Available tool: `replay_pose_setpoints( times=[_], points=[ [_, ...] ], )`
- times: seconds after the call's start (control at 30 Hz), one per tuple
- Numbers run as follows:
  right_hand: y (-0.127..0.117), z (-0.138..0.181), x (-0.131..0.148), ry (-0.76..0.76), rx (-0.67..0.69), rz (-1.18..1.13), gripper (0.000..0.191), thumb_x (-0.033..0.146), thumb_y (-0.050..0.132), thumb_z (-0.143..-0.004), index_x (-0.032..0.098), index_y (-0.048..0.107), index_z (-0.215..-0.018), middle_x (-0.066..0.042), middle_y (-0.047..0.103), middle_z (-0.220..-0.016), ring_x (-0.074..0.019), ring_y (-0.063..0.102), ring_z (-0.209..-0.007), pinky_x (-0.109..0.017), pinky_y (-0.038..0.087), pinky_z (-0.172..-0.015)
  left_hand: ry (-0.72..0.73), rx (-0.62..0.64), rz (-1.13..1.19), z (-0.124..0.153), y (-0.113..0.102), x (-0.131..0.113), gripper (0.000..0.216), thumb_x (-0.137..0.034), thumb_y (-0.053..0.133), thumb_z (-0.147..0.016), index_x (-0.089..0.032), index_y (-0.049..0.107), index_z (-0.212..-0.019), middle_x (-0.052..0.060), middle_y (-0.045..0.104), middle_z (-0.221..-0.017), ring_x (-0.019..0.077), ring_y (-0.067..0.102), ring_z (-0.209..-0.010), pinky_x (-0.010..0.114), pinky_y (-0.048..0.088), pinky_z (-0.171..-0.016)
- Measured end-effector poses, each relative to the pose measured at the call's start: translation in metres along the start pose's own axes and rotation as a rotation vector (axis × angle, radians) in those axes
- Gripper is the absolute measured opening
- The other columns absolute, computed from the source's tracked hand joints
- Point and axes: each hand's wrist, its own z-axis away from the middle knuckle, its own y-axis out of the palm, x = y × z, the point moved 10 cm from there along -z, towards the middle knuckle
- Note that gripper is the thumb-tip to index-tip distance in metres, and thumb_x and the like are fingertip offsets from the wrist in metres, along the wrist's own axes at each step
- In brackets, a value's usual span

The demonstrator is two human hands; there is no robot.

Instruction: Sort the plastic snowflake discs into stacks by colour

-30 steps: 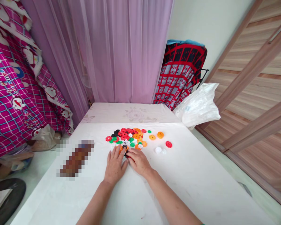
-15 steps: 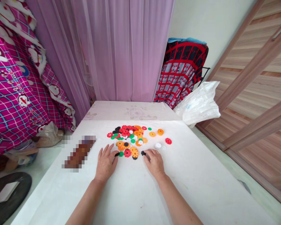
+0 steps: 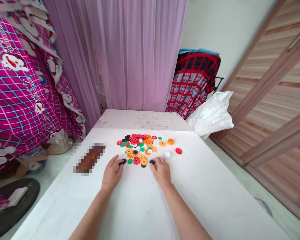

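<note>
My left hand (image 3: 111,174) is closed in a pinch at the near left of a pile of plastic interlocking discs, thumb and fingers on a black notched disc (image 3: 124,161). Across from it, my right hand (image 3: 163,170) has another black notched disc (image 3: 152,161) between thumb and fingertips. Between the hands lie a green disc (image 3: 130,161), a red disc (image 3: 136,160) and an orange disc (image 3: 143,160) that partly covers a black one. Beyond them the pile (image 3: 139,138) mixes red, orange, green, white and black discs, some overlapping.
Right of the pile lie orange discs (image 3: 170,142), a red disc (image 3: 178,151) and a white disc (image 3: 167,154). A blurred-out brown object (image 3: 90,160) lies on the white-covered table (image 3: 215,196) at left. A white plastic bag (image 3: 212,115) is by the far right corner.
My left hand has drawn slightly left with its black disc, away from the green disc, and the disc now shows more of its face. The view has shifted a little.
</note>
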Motion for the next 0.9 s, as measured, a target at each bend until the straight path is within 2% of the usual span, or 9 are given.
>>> replay_pose_setpoints(
  times=[0.07, 0.17, 0.4, 0.6, 0.7, 0.8, 0.83, 0.9],
  points=[
    [0.001, 0.0, -0.002, 0.01, -0.012, 0.017, 0.015, 0.027, 0.058, -0.085, 0.02, 0.065, -0.096, -0.006, 0.064, -0.097, -0.0197, 0.053, -0.092, -0.03, 0.037, -0.079, -0.068, -0.033, 0.017, -0.001, -0.003, 0.01, 0.03, -0.032, 0.045, -0.086, -0.024, 0.07, -0.102, 0.008, 0.061, -0.129, 0.0241, 0.06, -0.115, 0.042, 0.05, -0.098],
    [-0.001, 0.001, -0.004, 0.03, -0.043, 0.045, 0.019, 0.025, 0.057, -0.086, 0.019, 0.065, -0.102, -0.008, 0.064, -0.102, -0.0211, 0.053, -0.094, -0.032, 0.038, -0.08, -0.094, -0.049, -0.023, -0.002, -0.006, 0.014, 0.03, -0.03, 0.047, -0.085, -0.024, 0.07, -0.102, 0.007, 0.062, -0.129, 0.0248, 0.059, -0.117, 0.043, 0.05, -0.098],
    [-0.005, 0.005, -0.001, -0.036, -0.102, 0.003, 0.02, 0.019, 0.055, -0.083, 0.019, 0.065, -0.101, -0.009, 0.066, -0.099, -0.0223, 0.055, -0.09, -0.033, 0.039, -0.076, -0.038, -0.068, -0.158, -0.002, -0.01, 0.002, 0.032, -0.029, 0.045, -0.084, -0.022, 0.07, -0.103, 0.01, 0.064, -0.126, 0.0263, 0.059, -0.117, 0.044, 0.049, -0.099],
    [-0.004, 0.007, -0.005, -0.009, -0.094, -0.039, 0.025, 0.013, 0.054, -0.08, 0.021, 0.065, -0.101, -0.006, 0.067, -0.092, -0.0206, 0.056, -0.086, -0.031, 0.039, -0.075, -0.013, -0.073, -0.182, 0.001, -0.015, 0.002, 0.033, -0.031, 0.043, -0.087, -0.022, 0.069, -0.104, 0.01, 0.064, -0.126, 0.0256, 0.059, -0.116, 0.042, 0.05, -0.097],
    [-0.007, 0.008, -0.002, -0.016, -0.094, -0.057, 0.023, 0.015, 0.055, -0.08, 0.021, 0.065, -0.1, -0.007, 0.065, -0.097, -0.0211, 0.055, -0.09, -0.032, 0.039, -0.077, 0.124, -0.041, -0.225, 0.002, -0.009, -0.023, 0.034, -0.031, 0.043, -0.089, -0.022, 0.068, -0.11, 0.011, 0.06, -0.132, 0.0286, 0.053, -0.124, 0.048, 0.043, -0.104],
    [-0.007, 0.007, 0.001, -0.022, -0.065, -0.049, 0.022, 0.019, 0.057, -0.08, 0.021, 0.067, -0.1, -0.007, 0.065, -0.099, -0.0212, 0.054, -0.091, -0.032, 0.039, -0.077, 0.422, 0.159, -0.234, 0.005, 0.021, -0.076, 0.037, -0.029, 0.044, -0.09, -0.03, 0.062, -0.123, 0.006, 0.052, -0.142, 0.028, 0.041, -0.135, 0.053, 0.031, -0.112],
    [-0.006, 0.007, 0.001, -0.021, -0.059, -0.052, 0.022, 0.02, 0.057, -0.081, 0.021, 0.067, -0.1, -0.007, 0.065, -0.099, -0.0211, 0.054, -0.091, -0.032, 0.039, -0.078, 0.487, 0.225, -0.232, 0.005, 0.031, -0.091, 0.038, -0.03, 0.045, -0.091, -0.032, 0.06, -0.126, 0.004, 0.049, -0.145, 0.028, 0.038, -0.138, 0.054, 0.029, -0.113],
    [-0.006, 0.006, -0.001, -0.022, -0.056, -0.068, 0.021, 0.022, 0.057, -0.082, 0.021, 0.068, -0.1, -0.007, 0.065, -0.099, -0.0211, 0.054, -0.091, -0.032, 0.039, -0.079, 0.522, 0.297, -0.22, 0.0, 0.044, -0.109, 0.037, -0.035, 0.047, -0.09, -0.033, 0.06, -0.125, 0.004, 0.044, -0.149, 0.029, 0.035, -0.139, 0.055, 0.025, -0.114]
  ],
)
